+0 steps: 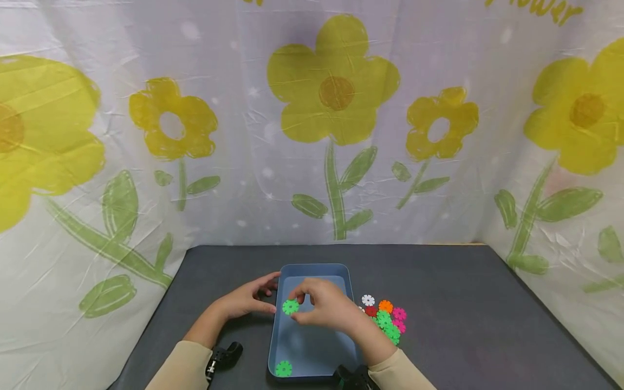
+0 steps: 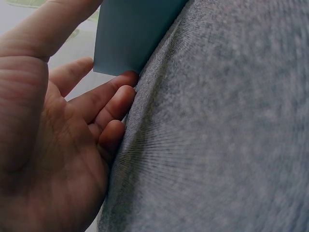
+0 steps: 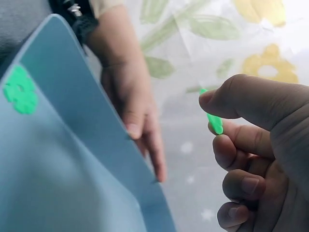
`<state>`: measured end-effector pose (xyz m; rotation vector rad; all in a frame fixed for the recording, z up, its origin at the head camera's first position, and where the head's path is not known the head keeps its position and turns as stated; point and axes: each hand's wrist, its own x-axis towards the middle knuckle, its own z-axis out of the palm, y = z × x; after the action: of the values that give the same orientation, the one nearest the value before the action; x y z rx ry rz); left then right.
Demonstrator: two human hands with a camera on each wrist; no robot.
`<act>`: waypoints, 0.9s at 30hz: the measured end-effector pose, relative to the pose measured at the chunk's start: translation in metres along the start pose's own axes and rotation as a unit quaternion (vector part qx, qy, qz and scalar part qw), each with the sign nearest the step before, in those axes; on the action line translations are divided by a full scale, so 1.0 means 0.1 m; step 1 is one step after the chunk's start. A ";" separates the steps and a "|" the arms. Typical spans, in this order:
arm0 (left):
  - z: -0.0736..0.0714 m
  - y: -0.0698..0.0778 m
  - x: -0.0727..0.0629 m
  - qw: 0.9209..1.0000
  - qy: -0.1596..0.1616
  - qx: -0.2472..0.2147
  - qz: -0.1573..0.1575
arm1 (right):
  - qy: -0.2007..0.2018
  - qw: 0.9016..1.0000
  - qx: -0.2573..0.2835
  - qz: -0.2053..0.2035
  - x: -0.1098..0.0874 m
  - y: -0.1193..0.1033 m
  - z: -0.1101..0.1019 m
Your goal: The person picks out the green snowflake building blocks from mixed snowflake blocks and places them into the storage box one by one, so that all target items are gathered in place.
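Observation:
My right hand (image 1: 324, 306) is over the blue tray (image 1: 312, 346), pinching a green snowflake disc (image 1: 290, 307) between thumb and index finger. Seen edge-on in the right wrist view, that green disc (image 3: 215, 122) stands above the tray, while the other fingers curl loosely. Another green disc (image 1: 284, 369) lies flat in the tray's near left corner. Along the tray's left side, my left hand (image 1: 248, 297) touches the wall with relaxed fingers and thumb spread apart. The left wrist view shows this hand (image 2: 58, 145) palm-on, fingertips by the tray's wall (image 2: 130, 38).
A pile of snowflake discs lies right of the tray on the dark table (image 1: 463, 314): green ones (image 1: 390, 330), pink ones (image 1: 400, 313), an orange one (image 1: 385, 306), a red one (image 1: 371, 311) and a white one (image 1: 368, 300). A flower-printed curtain (image 1: 234, 179) hangs behind.

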<state>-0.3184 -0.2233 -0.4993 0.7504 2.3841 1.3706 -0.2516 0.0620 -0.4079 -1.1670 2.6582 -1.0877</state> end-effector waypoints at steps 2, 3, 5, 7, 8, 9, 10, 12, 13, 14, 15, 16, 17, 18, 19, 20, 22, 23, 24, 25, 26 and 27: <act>0.00 0.00 -0.01 1.000 -0.002 -0.001 0.003 | -0.007 1.000 -0.019 -0.004 0.02 0.00 0.06; 0.00 0.00 -0.01 1.000 -0.002 -0.002 0.005 | -0.011 0.999 -0.030 -0.007 0.03 0.01 0.09; -0.01 -0.01 -0.01 1.000 -0.003 -0.003 0.007 | -0.019 0.999 -0.044 -0.011 0.05 0.03 0.15; -0.01 -0.01 -0.01 1.000 -0.003 -0.002 0.009 | -0.027 0.998 -0.058 -0.013 0.07 0.04 0.21; -0.01 -0.01 -0.02 1.000 -0.003 -0.002 0.010 | -0.031 0.998 -0.061 -0.012 0.07 0.05 0.24; -0.01 -0.01 -0.02 1.000 -0.003 -0.001 0.011 | -0.035 0.997 -0.065 -0.011 0.07 0.06 0.26; -0.01 -0.01 -0.02 1.000 -0.003 -0.002 0.012 | -0.040 0.997 -0.067 -0.009 0.07 0.06 0.29; -0.01 -0.02 -0.02 1.000 -0.005 -0.003 0.013 | -0.046 0.996 -0.075 -0.007 0.07 0.07 0.33; -0.01 -0.02 -0.02 1.000 -0.005 -0.003 0.014 | -0.049 0.996 -0.079 -0.004 0.07 0.08 0.36; -0.01 -0.02 -0.02 1.000 -0.005 -0.002 0.014 | -0.052 0.995 -0.082 0.000 0.07 0.08 0.38; -0.01 -0.02 -0.02 1.000 -0.005 0.000 0.014 | -0.054 0.995 -0.088 0.003 0.06 0.08 0.41; -0.01 -0.02 -0.02 1.000 -0.004 0.002 0.014 | -0.057 0.994 -0.093 0.008 0.06 0.09 0.43; -0.01 -0.02 -0.02 1.000 -0.004 0.005 0.013 | -0.061 0.993 -0.096 0.015 0.06 0.09 0.45; -0.01 -0.02 -0.02 1.000 -0.002 0.007 0.012 | -0.065 0.993 -0.098 0.022 0.05 0.10 0.47; -0.01 -0.02 -0.01 1.000 -0.001 0.008 0.011 | -0.070 0.992 -0.100 0.030 0.05 0.11 0.49; -0.01 -0.02 -0.01 1.000 0.000 0.008 0.010 | -0.075 0.991 -0.103 0.035 0.05 0.11 0.50; 0.00 -0.02 0.00 1.000 0.001 0.008 0.007 | -0.086 0.990 -0.106 0.045 0.04 0.13 0.53; 0.00 -0.02 0.00 1.000 0.002 0.006 0.005 | -0.093 0.989 -0.107 0.049 0.03 0.13 0.54; 0.00 -0.02 0.00 1.000 0.002 0.005 0.004 | -0.099 0.988 -0.109 0.050 0.03 0.14 0.55; -0.01 -0.02 0.00 1.000 0.002 0.003 0.002 | -0.105 0.987 -0.110 0.052 0.02 0.15 0.56; -0.01 -0.01 0.00 1.000 0.001 0.004 0.003 | -0.110 0.986 -0.111 0.051 0.02 0.16 0.56; -0.01 -0.01 0.00 1.000 0.001 0.005 0.004 | -0.114 0.986 -0.110 0.054 0.02 0.16 0.57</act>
<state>-0.3191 -0.2245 -0.4994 0.7628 2.3924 1.3646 -0.2462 0.0348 -0.4602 -1.0889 2.6718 -0.6136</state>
